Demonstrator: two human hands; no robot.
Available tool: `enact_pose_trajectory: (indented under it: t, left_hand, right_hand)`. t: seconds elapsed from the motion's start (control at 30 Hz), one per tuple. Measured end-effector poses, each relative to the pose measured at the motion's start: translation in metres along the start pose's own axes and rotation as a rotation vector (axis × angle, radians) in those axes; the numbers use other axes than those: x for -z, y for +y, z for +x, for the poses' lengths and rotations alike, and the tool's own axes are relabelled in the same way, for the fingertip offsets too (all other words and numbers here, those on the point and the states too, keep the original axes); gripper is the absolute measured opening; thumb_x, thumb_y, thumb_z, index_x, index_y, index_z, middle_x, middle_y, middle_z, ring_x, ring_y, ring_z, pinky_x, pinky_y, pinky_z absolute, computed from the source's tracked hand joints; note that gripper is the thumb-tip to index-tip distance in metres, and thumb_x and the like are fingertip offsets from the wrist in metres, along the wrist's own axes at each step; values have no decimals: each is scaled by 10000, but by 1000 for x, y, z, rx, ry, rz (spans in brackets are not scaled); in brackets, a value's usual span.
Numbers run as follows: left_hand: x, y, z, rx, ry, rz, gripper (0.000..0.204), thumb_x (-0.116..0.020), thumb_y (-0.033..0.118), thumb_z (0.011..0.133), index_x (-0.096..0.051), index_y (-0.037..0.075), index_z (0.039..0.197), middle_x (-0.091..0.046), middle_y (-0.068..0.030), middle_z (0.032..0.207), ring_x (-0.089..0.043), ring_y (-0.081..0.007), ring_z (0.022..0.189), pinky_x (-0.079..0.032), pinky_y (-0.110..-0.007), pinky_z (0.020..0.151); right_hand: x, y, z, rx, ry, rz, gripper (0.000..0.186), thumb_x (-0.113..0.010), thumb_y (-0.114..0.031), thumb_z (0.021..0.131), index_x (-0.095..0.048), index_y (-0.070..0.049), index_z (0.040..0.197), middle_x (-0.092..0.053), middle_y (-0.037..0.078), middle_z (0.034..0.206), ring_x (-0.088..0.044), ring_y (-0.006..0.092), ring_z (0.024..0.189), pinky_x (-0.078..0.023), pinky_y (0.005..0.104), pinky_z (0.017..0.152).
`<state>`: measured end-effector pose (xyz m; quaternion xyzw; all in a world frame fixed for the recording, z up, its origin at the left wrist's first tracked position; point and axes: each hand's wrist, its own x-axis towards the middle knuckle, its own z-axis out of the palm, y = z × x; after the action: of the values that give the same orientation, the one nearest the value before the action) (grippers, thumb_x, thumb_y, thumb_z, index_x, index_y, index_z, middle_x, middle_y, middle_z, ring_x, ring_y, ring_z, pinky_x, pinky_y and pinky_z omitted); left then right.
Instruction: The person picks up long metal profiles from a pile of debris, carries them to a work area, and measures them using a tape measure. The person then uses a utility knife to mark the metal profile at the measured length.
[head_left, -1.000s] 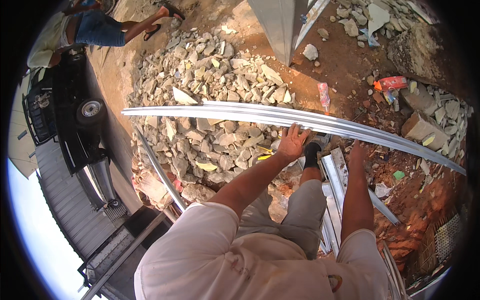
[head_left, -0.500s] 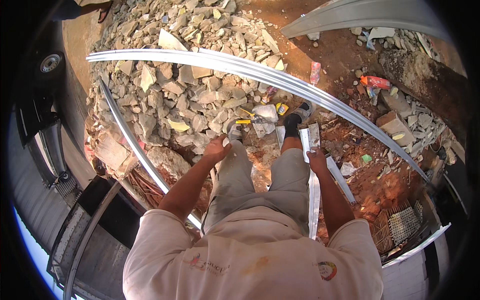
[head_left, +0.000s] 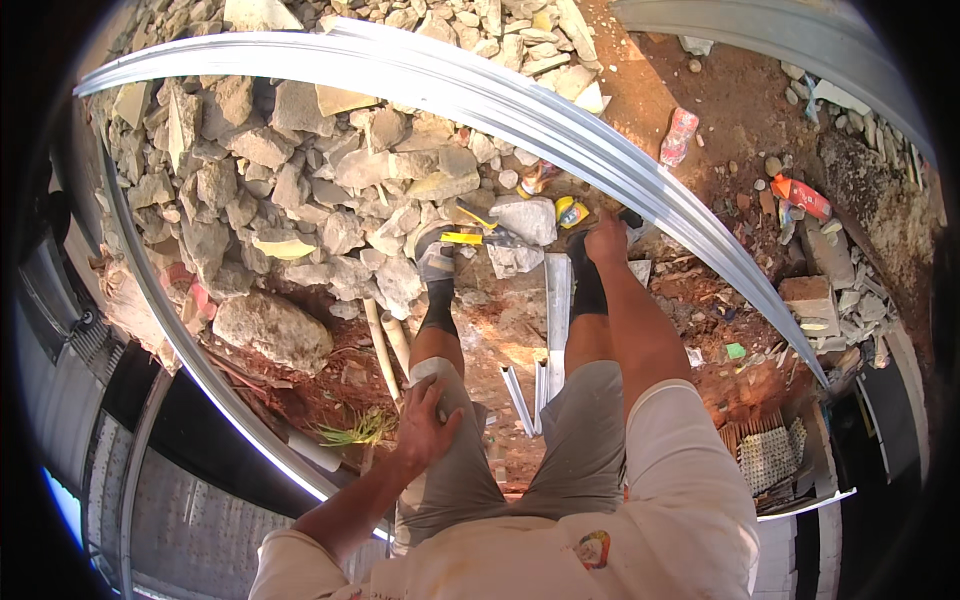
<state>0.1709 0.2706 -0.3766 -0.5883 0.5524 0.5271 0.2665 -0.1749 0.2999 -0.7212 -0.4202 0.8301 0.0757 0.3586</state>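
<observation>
My left hand (head_left: 428, 418) rests on my left knee, fingers spread and holding nothing. My right arm stretches down past my right knee, and my right hand (head_left: 606, 240) is beside my right shoe, below the long metal channels (head_left: 470, 90). Its fingers look curled in, but their tips and anything in them are hidden. Just left of that hand lies a small yellow-and-black object (head_left: 571, 212). A yellow-handled tool (head_left: 463, 238) lies by my left shoe, against a pale stone (head_left: 524, 218). Between my legs lies a flat metal strip (head_left: 557, 300), with short channel pieces (head_left: 517, 400) nearer me.
Broken rubble (head_left: 300, 170) covers the ground ahead and left. A long metal strip (head_left: 165, 310) curves down the left side. A crushed red bottle (head_left: 679, 137) and a red-orange packet (head_left: 801, 197) lie on the soil. Bamboo poles (head_left: 380, 345) lie beside my left leg.
My right hand has left the metal piece near my right knee and reached forward to my right shoe. My left hand has settled flat on my knee. My view has come closer to the ground.
</observation>
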Motion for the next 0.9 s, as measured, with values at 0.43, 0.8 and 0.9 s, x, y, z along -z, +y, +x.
enact_pose_trajectory:
  t: [0.43,0.8,0.9]
  left_hand:
    - [-1,9,10,75,-110,36,536,-680,288,782,-527,127,1270,-426,-168,1379,-385,-394,1286,-337,-527,1040]
    - [8,10,6,-5,-86,61,561,-679,314,782,-513,107,1277,-421,-200,1371,-390,-405,1276,-326,-542,1039]
    - [13,12,5,-61,-64,63,573,-669,325,800,-493,99,1297,-413,-204,1375,-382,-406,1286,-320,-541,1048]
  right_hand:
    - [-93,29,57,66,-73,27,634,-721,-53,712,-461,-68,1291,-534,226,1213,-506,414,1135,-445,477,947]
    - [-13,-6,38,116,-356,-62,654,-738,-273,760,-464,-81,1323,-594,197,1220,-573,368,1118,-466,436,911]
    - [38,-30,7,109,-317,0,561,-735,-245,754,-504,-71,1234,-620,198,1142,-589,389,1051,-483,451,841]
